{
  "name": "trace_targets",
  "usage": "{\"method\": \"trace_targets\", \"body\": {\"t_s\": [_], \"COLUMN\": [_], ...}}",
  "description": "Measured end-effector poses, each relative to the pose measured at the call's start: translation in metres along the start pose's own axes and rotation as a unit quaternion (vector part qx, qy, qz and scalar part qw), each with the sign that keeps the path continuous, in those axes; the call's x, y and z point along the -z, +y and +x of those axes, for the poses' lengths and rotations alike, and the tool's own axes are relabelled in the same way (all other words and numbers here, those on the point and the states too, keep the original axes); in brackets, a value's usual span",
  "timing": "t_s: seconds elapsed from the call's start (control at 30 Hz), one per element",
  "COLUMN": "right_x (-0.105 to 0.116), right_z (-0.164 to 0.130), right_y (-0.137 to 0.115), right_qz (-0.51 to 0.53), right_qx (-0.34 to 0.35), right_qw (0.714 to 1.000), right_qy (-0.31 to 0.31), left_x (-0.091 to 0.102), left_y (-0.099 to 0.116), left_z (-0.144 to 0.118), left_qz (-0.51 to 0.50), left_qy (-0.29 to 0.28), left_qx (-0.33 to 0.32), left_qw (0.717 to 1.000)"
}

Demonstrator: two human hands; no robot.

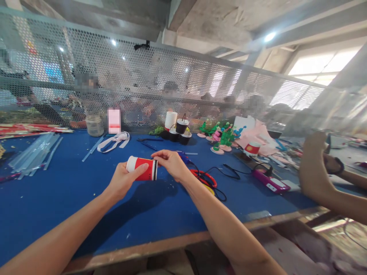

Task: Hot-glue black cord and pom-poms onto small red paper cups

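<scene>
I have the red cup (pixel 142 168) lying sideways in the air just above the blue counter (pixel 71 187), my left hand (pixel 123 180) wrapped round its white end, fingers closed on it, my right hand (pixel 171 163) pinching the black-banded rim. It looks light and thin-walled (paper, I judge), easy to crush, so I would hold it at the stiffer ends. Right of the cup lie red-handled scissors (pixel 205 177); beyond it stand small black buckets (pixel 180 131) by the mesh screen (pixel 172 84).
</scene>
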State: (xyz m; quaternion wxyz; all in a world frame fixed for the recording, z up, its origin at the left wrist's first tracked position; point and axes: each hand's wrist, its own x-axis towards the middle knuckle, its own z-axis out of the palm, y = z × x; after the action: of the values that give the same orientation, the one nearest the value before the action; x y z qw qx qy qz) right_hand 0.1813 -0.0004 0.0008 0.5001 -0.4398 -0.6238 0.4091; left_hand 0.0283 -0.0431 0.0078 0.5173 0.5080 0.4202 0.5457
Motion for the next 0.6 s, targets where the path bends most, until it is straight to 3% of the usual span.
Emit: {"method": "trace_targets", "body": {"t_s": [0.1, 0.2, 0.33, 0.6], "right_x": [0.003, 0.005, 0.000, -0.009], "right_z": [-0.001, -0.008, -0.018, -0.022], "right_y": [-0.001, -0.009, -0.017, -0.013], "right_qz": [-0.131, -0.169, -0.187, -0.241], "right_qx": [0.067, 0.105, 0.131, 0.157], "right_qw": [0.988, 0.980, 0.972, 0.957], "right_qy": [0.052, 0.030, -0.045, -0.040], "left_x": [-0.002, 0.000, 0.005, 0.004], "left_y": [0.006, 0.010, 0.007, 0.002], "left_z": [0.003, 0.007, 0.010, 0.009], "left_qz": [-0.091, -0.127, -0.122, -0.090], "left_qy": [0.048, 0.097, 0.086, 0.050], "left_qx": [0.016, 0.055, 0.098, 0.083], "left_qw": [0.995, 0.986, 0.984, 0.991]}}
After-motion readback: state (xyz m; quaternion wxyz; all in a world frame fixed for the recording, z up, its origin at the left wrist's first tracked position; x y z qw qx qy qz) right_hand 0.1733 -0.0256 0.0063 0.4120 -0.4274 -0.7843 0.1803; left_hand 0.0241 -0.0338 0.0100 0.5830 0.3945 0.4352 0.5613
